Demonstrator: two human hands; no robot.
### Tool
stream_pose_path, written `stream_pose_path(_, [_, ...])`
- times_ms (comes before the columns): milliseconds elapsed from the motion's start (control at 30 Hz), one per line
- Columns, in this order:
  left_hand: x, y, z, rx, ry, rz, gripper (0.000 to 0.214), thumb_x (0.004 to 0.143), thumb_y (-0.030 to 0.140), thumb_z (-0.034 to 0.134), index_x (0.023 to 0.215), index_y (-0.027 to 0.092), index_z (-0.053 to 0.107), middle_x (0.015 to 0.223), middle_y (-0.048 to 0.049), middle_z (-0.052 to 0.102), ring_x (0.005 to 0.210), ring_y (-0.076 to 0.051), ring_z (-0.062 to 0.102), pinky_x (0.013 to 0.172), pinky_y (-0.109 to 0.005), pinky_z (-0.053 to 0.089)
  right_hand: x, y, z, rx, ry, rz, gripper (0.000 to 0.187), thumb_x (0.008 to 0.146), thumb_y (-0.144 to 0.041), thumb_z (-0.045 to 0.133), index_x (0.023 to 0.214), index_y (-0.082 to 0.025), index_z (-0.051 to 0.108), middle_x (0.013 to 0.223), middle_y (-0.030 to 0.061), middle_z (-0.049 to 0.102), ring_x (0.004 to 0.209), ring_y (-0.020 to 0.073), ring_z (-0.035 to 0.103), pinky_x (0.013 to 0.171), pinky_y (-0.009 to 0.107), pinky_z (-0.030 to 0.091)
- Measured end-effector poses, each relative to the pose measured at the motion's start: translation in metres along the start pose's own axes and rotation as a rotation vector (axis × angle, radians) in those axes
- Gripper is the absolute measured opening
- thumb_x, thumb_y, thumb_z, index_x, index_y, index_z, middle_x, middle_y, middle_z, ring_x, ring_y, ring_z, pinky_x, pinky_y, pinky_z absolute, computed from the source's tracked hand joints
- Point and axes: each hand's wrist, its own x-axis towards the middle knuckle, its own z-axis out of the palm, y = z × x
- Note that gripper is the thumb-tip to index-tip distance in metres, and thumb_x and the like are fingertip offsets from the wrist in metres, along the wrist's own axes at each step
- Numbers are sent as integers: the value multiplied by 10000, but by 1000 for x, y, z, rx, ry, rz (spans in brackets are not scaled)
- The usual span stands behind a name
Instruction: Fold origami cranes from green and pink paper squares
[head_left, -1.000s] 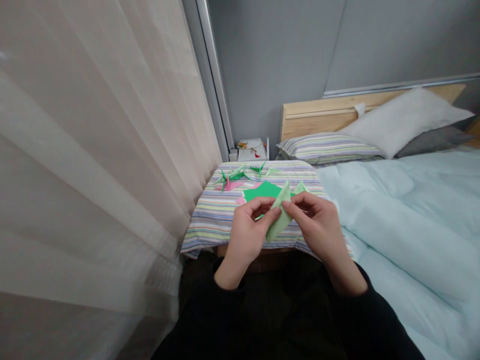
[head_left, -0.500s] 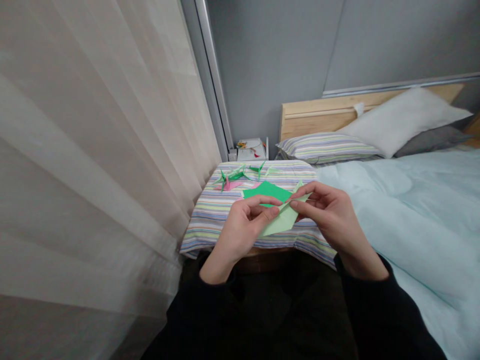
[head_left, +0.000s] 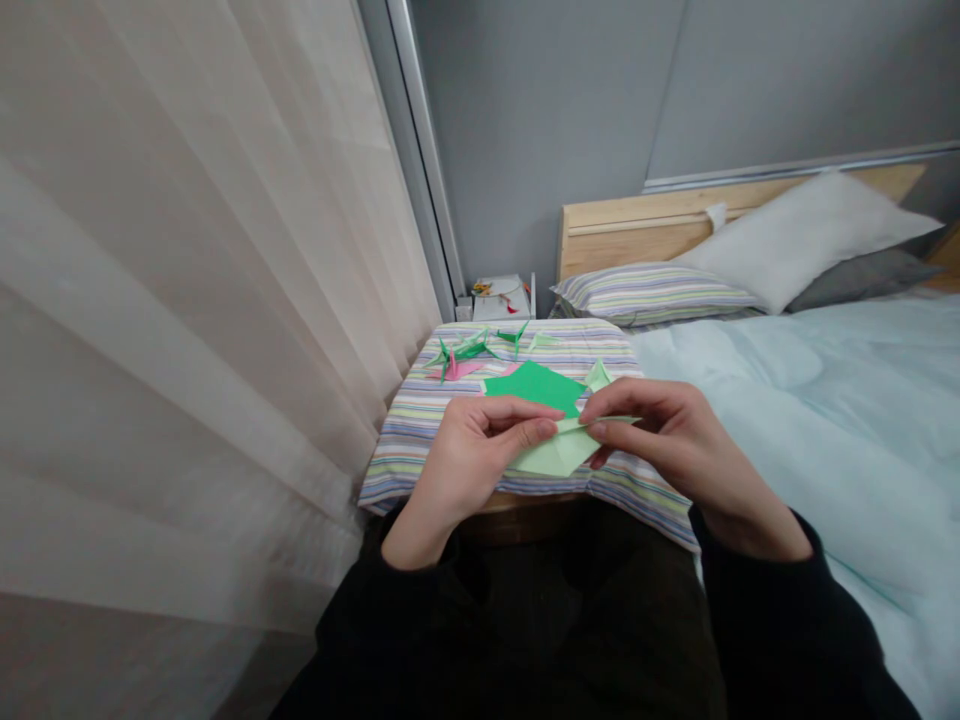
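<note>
Between my two hands is a folded piece of light green origami paper (head_left: pixel 556 455), raised above the near part of the striped cloth (head_left: pixel 420 440). The thumb and fingers of my left hand (head_left: pixel 472 450) pinch its upper left edge. My right hand (head_left: pixel 667 435) pinches the upper right edge, where a narrow fold runs along the top. Just behind the hands lies a sheet of bright green paper (head_left: pixel 534 384). Another light green folded piece (head_left: pixel 598 376) shows past my right fingers. My fingers hide parts of the paper's edge.
Folded green paper cranes (head_left: pixel 469 350) and a pink folded paper (head_left: pixel 465 369) lie at the cloth's far left. A sheer curtain (head_left: pixel 225 300) hangs close on the left. The bed with a pale blue quilt (head_left: pixel 840 420) is on the right. Behind stands a small white table (head_left: pixel 502 300).
The light green paper has turned so its top edge lies more level. My right hand has moved slightly down and right, uncovering more of the light green piece behind it.
</note>
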Motion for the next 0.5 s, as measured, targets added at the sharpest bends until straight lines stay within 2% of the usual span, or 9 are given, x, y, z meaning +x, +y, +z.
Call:
stream_pose_path(367, [-2, 5, 4, -8, 13, -8, 75, 743, 264, 853, 788, 207, 836, 755, -42, 789, 647, -159, 669, 607, -264, 511, 1, 13, 3, 126, 20, 75, 126, 820, -304, 798, 789, -182, 793, 749, 22, 746, 586, 158, 723, 581, 286, 656])
stream_pose_path(500, [-3, 2, 2, -18, 33, -25, 140, 729, 269, 865, 847, 201, 832, 732, -36, 781, 607, -148, 653, 576, -254, 489, 3, 13, 6, 88, 82, 25, 140, 810, -312, 810, 798, -175, 780, 755, 24, 727, 607, 154, 708, 566, 276, 640])
